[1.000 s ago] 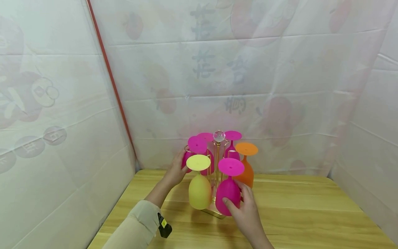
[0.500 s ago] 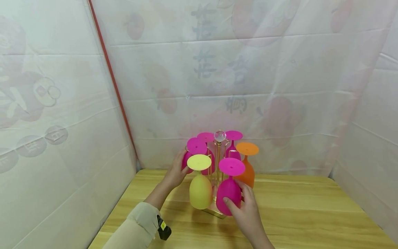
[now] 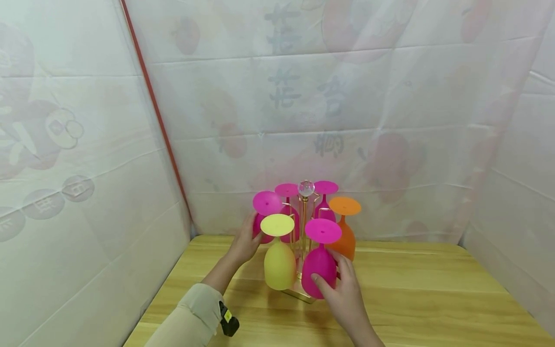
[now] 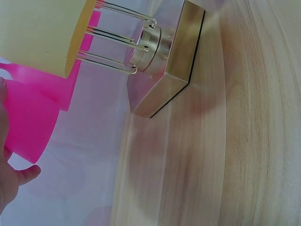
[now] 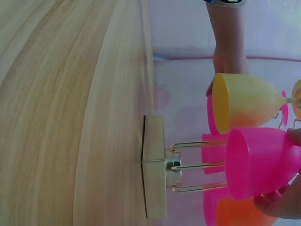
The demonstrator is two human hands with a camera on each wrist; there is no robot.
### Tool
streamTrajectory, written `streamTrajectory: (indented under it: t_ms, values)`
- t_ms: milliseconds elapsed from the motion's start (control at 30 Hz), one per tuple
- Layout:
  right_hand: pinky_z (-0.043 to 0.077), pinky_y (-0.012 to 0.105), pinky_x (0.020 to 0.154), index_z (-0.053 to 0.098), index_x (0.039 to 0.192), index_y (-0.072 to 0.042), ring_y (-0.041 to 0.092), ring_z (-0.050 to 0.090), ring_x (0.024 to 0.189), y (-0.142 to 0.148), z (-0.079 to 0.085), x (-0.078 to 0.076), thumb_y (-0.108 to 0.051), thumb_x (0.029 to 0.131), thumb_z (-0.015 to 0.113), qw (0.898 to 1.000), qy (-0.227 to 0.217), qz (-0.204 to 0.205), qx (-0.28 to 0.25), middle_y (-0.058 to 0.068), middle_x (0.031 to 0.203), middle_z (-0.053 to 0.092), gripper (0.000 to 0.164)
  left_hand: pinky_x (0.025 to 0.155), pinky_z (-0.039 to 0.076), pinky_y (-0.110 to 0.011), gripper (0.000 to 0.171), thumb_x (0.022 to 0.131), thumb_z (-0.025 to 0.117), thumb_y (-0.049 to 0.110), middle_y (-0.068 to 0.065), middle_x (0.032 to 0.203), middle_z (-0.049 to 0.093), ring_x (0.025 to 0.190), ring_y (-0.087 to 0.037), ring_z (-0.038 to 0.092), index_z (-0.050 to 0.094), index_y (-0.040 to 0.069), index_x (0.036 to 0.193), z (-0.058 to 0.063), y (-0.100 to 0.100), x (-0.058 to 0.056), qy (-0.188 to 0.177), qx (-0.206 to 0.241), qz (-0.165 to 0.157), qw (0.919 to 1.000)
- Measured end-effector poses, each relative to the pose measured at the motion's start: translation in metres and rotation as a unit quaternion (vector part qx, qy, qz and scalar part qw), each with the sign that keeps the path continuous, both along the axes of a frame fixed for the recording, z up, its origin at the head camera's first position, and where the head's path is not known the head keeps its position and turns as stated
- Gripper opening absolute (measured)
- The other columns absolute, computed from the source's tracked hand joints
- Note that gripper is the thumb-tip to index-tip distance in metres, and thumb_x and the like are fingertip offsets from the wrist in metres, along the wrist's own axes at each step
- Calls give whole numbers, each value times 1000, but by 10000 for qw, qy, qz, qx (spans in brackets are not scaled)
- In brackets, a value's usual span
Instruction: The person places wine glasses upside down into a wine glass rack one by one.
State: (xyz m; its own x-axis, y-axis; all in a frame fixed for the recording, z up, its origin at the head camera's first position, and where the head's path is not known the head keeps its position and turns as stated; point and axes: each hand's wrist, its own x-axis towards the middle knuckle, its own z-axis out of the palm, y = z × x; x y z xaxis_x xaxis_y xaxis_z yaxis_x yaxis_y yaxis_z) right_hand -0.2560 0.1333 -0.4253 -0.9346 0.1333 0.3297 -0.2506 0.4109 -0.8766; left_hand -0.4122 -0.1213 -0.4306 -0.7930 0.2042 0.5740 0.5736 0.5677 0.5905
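A gold rack (image 3: 305, 217) topped by a clear faceted ball holds several upside-down goblets. My left hand (image 3: 244, 244) holds the bowl of a pink goblet (image 3: 267, 203) at the rack's left; the yellow goblet (image 3: 279, 267) partly hides that bowl. In the left wrist view, the thumb extends below the rim of this pink bowl (image 4: 33, 122). At the front, my right hand (image 3: 344, 299) grips another pink goblet (image 3: 318, 272) round its bowl, thumb in front and fingers on the far right side. Its mouth faces down, above the rack's base (image 4: 174, 66).
An orange goblet (image 3: 344, 241) hangs on the rack's right. Two more pink goblets hang behind, one at back left (image 3: 287, 190), the other at back right (image 3: 326, 187). The rack stands on a wooden table (image 3: 416, 299), with printed white curtains (image 3: 217, 106) around it.
The pink goblet in my left hand has shifted left, its foot moving away from the rack's post. My right hand and its goblet stay nearly in place.
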Motion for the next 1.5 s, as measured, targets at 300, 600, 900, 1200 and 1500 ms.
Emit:
streamTrajectory:
  t_ms: [300, 600, 900, 1200, 1500]
  values:
    - [57, 50, 87, 42, 143, -17, 33, 49, 123, 0, 0, 0, -29, 86, 77, 9999, 29, 64, -74, 8, 141, 41, 68, 106, 43, -54, 65, 97, 62, 20, -22, 143, 43, 130, -38, 48, 29, 2, 150, -1, -1, 2, -573, 356, -8, 9977]
    - [56, 50, 88, 42, 143, -17, 32, 48, 123, -2, -1, 1, -28, 86, 77, 9999, 31, 81, -86, 7, 140, 41, 67, 106, 44, -52, 64, 95, 64, 23, -17, 142, 46, 129, -34, 50, 33, 9, 149, -3, -4, 3, -518, 326, 13, 9981]
    - [56, 50, 88, 42, 142, -17, 31, 48, 123, -4, -2, 1, -29, 86, 77, 10000, 59, 38, 6, 7, 140, 42, 68, 103, 47, -51, 69, 96, 63, 37, -12, 143, 47, 128, -31, 51, 31, 12, 151, -4, -7, 7, -858, 370, -99, 9956]
    - [55, 52, 90, 41, 143, -14, 33, 49, 122, -3, -2, 2, -26, 86, 77, 9999, 101, 77, -34, 8, 139, 41, 68, 107, 42, -54, 75, 95, 60, 47, -9, 150, 43, 136, -32, 46, 30, 10, 153, -4, -7, 12, -1027, 287, -135, 9942]
    - [56, 51, 89, 42, 143, -14, 32, 50, 120, 0, -3, 1, -25, 86, 77, 9999, 137, 11, -13, 8, 138, 42, 68, 106, 44, -52, 73, 95, 61, 45, -8, 152, 42, 135, -31, 47, 30, 12, 153, -3, -5, 17, -1187, 335, -354, 9917]
